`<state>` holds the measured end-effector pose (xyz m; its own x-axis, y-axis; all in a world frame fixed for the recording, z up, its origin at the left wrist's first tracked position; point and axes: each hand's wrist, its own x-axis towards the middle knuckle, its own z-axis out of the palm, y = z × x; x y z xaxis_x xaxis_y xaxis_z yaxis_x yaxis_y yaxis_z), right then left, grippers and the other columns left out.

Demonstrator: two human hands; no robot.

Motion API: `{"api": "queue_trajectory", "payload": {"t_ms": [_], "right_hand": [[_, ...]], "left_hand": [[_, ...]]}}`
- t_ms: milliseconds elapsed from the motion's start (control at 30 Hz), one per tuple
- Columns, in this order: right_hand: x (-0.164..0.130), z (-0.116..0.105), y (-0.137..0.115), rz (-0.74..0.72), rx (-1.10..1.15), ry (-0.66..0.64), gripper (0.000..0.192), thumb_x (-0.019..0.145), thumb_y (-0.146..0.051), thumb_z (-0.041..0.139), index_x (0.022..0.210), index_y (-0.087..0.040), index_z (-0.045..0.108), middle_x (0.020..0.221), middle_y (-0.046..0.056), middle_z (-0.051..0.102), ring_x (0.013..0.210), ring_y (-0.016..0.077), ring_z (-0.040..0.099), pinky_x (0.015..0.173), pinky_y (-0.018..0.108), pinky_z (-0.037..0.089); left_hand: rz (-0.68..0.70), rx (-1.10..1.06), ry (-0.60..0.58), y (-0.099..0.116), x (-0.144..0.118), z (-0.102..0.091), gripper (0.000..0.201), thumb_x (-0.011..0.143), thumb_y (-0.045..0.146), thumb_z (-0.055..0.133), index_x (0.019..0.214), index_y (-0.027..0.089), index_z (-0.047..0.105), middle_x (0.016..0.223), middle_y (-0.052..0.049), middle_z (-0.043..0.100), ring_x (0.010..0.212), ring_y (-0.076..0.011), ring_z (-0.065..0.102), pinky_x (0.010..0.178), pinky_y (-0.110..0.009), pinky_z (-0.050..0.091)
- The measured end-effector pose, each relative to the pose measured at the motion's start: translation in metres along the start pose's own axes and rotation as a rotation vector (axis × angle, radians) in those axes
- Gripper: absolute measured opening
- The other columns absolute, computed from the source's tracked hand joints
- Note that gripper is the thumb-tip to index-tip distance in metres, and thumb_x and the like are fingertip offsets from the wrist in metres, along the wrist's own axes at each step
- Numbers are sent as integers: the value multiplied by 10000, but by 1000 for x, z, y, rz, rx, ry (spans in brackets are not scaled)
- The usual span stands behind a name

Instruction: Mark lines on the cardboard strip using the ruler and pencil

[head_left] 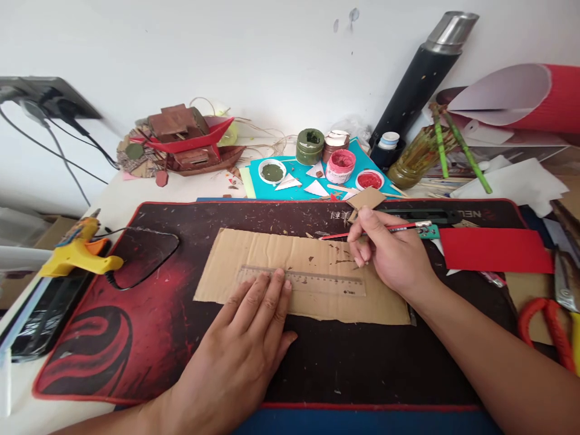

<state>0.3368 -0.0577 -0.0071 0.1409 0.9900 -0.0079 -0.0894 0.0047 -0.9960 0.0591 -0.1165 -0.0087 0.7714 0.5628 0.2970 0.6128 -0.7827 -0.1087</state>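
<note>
Both hands work over one sheet of cardboard (272, 260) lying flat on a dark mat (136, 338). Left hand (247, 344) lies palm down, fingers together and straight, their tips pressing on one clear ruler (317, 281) that runs along the sheet. Right hand (392, 254), just beyond the ruler's far end, pinches a thin pencil (385, 229) between thumb and fingers, its point close to the cardboard; whether it touches I cannot tell.

The cardboard looks light and fairly stiff, though it would crease along its flutes, and its ragged edges suggest it tears easily. It would slide on the mat unless held down, so pressing through the ruler seems the sound way to pin it; to lift it, a flat grip on a long edge looks safest. The ruler looks thin, smooth and slippery.

Past the right hand, near the wall, stand paint pots (339, 166): I count three jars and two open lids with paint. One red card (496, 251) lies just right of that hand, with red-handled scissors (546, 329) further right. Well to the left of the left hand rests one yellow glue gun (77, 254), and beyond it one cardboard model boat (181, 142).
</note>
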Motion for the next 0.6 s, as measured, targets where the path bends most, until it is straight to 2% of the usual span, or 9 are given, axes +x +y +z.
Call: {"api": "queue_trajectory", "payload": {"t_ms": [600], "right_hand": [[-1,1,-1,-11,9,-33,567,944,-718,800,688,-215,753,445,-38,538,407,115,519,408,234,439]], "left_hand": [[15,16,-23,-2,1,-1,511,1193,325,399,1550,12,588,1575,-196,667,1420,-329,651,1217,-469,435]]}}
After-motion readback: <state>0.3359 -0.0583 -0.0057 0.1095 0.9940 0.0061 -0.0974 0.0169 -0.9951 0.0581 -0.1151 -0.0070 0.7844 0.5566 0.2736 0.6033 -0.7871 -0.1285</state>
